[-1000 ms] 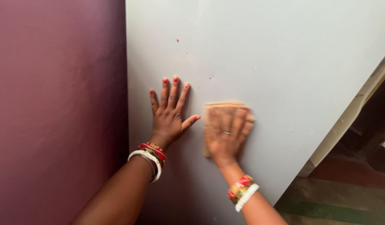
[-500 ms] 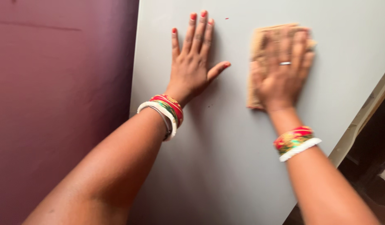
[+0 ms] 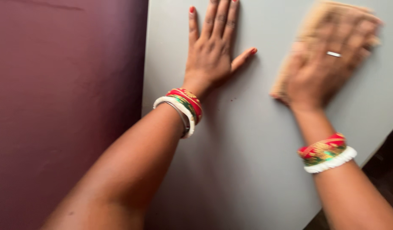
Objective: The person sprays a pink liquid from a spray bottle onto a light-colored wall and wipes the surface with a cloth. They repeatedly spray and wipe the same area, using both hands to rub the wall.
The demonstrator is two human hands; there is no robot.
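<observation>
your left hand lies flat on the grey panel, fingers apart and holding nothing, with the fingertips going out of the picture at 12 o'clock. your right hand presses flat on a tan sheet of sandpaper, fingers spread over it and not curled around it. the sheet is on the panel at about 1 o'clock from the left hand, near the top edge of the picture.

to rub well, i think you should keep the whole palm on the sheet so the pressure is even, and make strokes that overlap each other. let the left hand brace the panel so it does not shift against the dark purple wall at 9 o'clock.

the right hand and the sheet are blurred, so i cannot tell the grain of the paper, or if it is folded. most of the sheet is hidden under the hand. the lower edge of the panel, at 4 o'clock, is cut off, and the dark place beyond it is not clear. both wrists carry red, green and white bangles.
</observation>
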